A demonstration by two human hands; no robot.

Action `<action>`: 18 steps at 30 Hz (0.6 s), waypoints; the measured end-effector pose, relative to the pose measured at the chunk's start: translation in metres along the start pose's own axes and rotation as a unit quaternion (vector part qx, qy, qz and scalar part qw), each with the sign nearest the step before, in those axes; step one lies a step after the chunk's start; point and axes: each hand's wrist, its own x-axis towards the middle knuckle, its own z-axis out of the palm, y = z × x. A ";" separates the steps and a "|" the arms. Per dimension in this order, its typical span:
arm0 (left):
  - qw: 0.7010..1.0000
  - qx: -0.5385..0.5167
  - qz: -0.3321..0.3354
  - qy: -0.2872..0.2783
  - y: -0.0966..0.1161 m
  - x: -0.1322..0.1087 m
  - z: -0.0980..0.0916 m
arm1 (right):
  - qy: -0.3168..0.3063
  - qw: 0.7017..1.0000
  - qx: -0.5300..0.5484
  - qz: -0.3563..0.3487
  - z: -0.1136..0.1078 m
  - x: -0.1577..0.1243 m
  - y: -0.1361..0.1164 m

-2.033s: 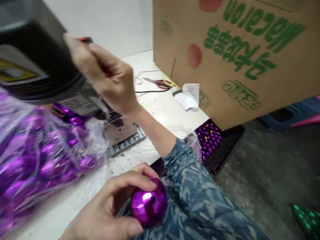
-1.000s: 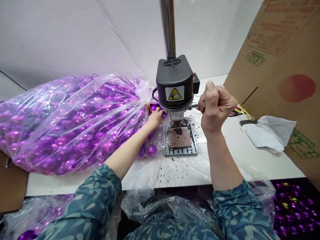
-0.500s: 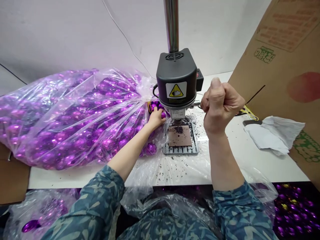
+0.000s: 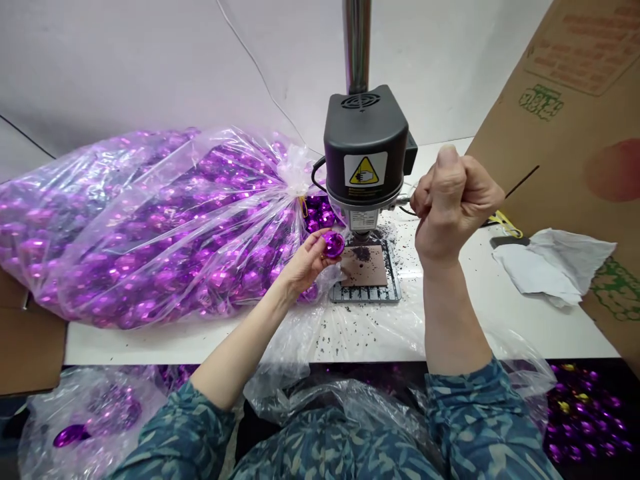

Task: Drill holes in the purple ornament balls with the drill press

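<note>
A shiny purple ball ornament (image 4: 333,245) is pinched between the fingertips of my left hand (image 4: 306,263), just left of the drill press (image 4: 367,147). Below the press head lies a brown square board (image 4: 364,267) with a small hole and dark shavings, on the slotted metal base (image 4: 367,295). My right hand (image 4: 454,203) is closed in a fist at the press's right side, around its feed handle. The grip itself is mostly hidden inside the fist. More purple ornaments (image 4: 320,212) lie behind my left hand, beside the press.
A large clear bag (image 4: 150,227) full of purple ornaments fills the left of the white table (image 4: 500,320). Crumpled white paper (image 4: 550,267) and a yellow-handled tool (image 4: 507,223) lie right, before a cardboard box (image 4: 565,133). Below the front edge are more ornaments (image 4: 585,413).
My left hand has drawn back from the ornaments beside the press and brought one purple ball towards the board. My right hand stays closed at the handle. The view has shifted slightly.
</note>
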 end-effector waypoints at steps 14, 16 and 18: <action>0.988 0.096 0.068 -0.097 -0.036 -0.022 0.004 | 0.000 0.999 0.047 -0.010 0.001 0.001 -0.002; 0.986 0.118 0.075 -0.095 -0.043 -0.022 0.005 | 0.005 0.999 0.045 -0.015 0.002 0.001 -0.004; 0.983 0.144 0.077 -0.080 -0.048 -0.022 0.006 | 0.007 0.998 0.054 -0.019 0.002 0.001 -0.005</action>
